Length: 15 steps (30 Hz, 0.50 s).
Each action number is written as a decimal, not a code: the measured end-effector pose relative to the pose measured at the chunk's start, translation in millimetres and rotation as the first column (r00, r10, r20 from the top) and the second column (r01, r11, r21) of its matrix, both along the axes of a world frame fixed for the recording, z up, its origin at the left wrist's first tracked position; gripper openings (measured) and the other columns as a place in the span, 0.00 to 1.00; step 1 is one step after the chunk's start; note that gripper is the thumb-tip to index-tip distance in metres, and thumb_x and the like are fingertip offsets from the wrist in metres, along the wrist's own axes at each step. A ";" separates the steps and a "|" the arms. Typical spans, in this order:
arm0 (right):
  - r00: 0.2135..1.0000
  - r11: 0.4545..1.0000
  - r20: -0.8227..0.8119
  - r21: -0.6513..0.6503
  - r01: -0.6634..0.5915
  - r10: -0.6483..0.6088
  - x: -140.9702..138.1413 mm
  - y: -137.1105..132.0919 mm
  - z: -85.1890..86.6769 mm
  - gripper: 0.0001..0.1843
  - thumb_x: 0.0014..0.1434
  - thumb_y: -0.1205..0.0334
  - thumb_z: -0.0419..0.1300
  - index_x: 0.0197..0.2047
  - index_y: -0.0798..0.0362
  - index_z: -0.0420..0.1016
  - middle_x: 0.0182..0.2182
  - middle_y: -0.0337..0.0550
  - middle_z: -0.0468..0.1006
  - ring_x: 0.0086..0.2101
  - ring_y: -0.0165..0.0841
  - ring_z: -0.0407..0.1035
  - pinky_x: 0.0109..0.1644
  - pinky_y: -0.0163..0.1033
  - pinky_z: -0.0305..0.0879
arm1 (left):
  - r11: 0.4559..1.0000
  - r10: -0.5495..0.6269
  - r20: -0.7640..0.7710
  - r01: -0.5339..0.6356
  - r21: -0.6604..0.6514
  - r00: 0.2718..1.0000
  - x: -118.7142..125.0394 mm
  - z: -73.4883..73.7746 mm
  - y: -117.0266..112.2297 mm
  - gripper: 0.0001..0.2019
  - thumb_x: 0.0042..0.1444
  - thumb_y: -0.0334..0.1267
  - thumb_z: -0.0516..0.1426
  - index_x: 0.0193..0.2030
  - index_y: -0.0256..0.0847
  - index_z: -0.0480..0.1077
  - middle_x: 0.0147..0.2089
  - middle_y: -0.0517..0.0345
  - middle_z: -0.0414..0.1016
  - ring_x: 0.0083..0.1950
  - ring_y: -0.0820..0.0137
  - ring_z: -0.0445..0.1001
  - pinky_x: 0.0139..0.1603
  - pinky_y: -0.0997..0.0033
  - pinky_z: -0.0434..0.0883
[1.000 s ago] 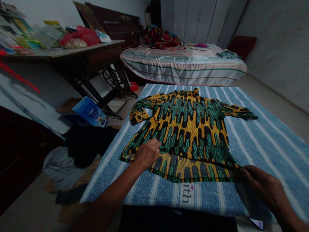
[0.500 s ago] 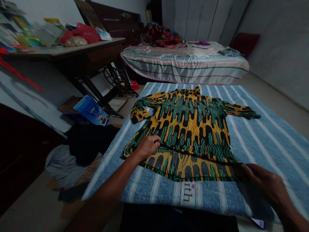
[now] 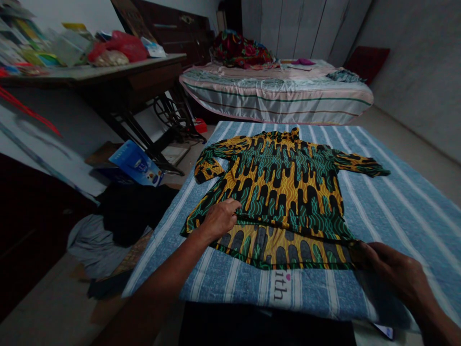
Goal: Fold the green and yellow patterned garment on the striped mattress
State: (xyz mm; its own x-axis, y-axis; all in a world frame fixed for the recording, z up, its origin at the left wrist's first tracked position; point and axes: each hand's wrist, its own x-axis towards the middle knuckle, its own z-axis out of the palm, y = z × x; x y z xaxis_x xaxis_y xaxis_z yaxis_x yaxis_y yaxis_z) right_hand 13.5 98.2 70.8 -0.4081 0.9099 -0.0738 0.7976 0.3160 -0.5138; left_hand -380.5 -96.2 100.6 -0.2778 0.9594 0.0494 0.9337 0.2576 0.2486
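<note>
A patterned blouse (image 3: 284, 182) in yellow, black and green lies spread on a table or bed under a blue-and-white striped cloth (image 3: 374, 216). Its collar points away from me and its sleeves stretch out to both sides. My left hand (image 3: 222, 217) is closed on the front hem, left of the middle. At the lower right corner of the hem, my right hand (image 3: 394, 266) pinches the fabric. Between the hands, the inside of the back panel shows below the front hem.
Behind stands a bed (image 3: 277, 96) with a bundled red floral blanket (image 3: 241, 50). On the left, a sewing machine table (image 3: 154, 67) carries a red plastic bag (image 3: 127, 46) and other items. Dark clothes (image 3: 133, 211) and a blue packet (image 3: 137, 163) lie on the floor beneath.
My left hand has shifted very slightly up along the hem. Both hands keep their hold, and the blouse lies almost the same.
</note>
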 end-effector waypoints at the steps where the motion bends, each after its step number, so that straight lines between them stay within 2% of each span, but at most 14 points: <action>1: 1.000 1.000 0.001 -0.006 -0.003 0.003 0.4 0.0 0.1 0.26 0.49 0.36 0.51 0.31 0.48 0.79 0.23 0.40 0.78 0.25 0.37 0.73 0.26 0.36 0.63 | 1.000 -0.006 -0.025 0.005 -0.006 1.000 0.4 0.7 -0.5 0.16 0.48 0.25 0.51 0.42 0.39 0.71 0.40 0.55 0.73 0.42 0.65 0.73 0.41 0.70 0.67; 4: 1.000 1.000 -0.010 0.001 -0.009 0.009 1.3 -0.3 0.2 0.25 0.50 0.37 0.52 0.31 0.49 0.79 0.24 0.40 0.79 0.25 0.36 0.73 0.26 0.35 0.64 | 0.999 -0.040 -0.066 0.041 0.022 0.997 0.4 1.8 -3.7 0.14 0.51 0.27 0.50 0.43 0.39 0.70 0.40 0.54 0.73 0.42 0.66 0.74 0.41 0.70 0.68; 8: 0.997 0.998 -0.062 0.047 -0.045 0.048 3.4 -0.4 -1.3 0.24 0.51 0.39 0.53 0.29 0.49 0.79 0.23 0.40 0.79 0.24 0.35 0.73 0.24 0.34 0.64 | 0.985 -0.078 -0.095 0.091 0.145 0.992 -0.4 2.9 -11.6 0.12 0.55 0.28 0.48 0.41 0.39 0.70 0.38 0.55 0.74 0.40 0.69 0.74 0.42 0.72 0.69; 12: 0.972 0.976 -0.127 0.116 -0.182 0.196 12.3 -0.8 -2.7 0.22 0.53 0.41 0.55 0.32 0.49 0.79 0.26 0.39 0.80 0.25 0.34 0.75 0.25 0.32 0.68 | 0.954 -0.147 -0.126 0.174 0.245 0.981 3.3 9.7 -23.2 0.12 0.57 0.29 0.48 0.41 0.40 0.70 0.34 0.57 0.73 0.36 0.71 0.73 0.38 0.75 0.69; 15: 0.940 0.927 -0.145 0.268 -0.262 0.308 25.3 -4.4 -0.9 0.20 0.56 0.43 0.55 0.33 0.49 0.78 0.27 0.39 0.80 0.24 0.32 0.75 0.25 0.31 0.70 | 0.940 -0.194 -0.133 0.223 0.258 0.972 10.5 17.0 -37.0 0.11 0.58 0.29 0.47 0.40 0.40 0.70 0.31 0.59 0.71 0.32 0.73 0.72 0.34 0.77 0.69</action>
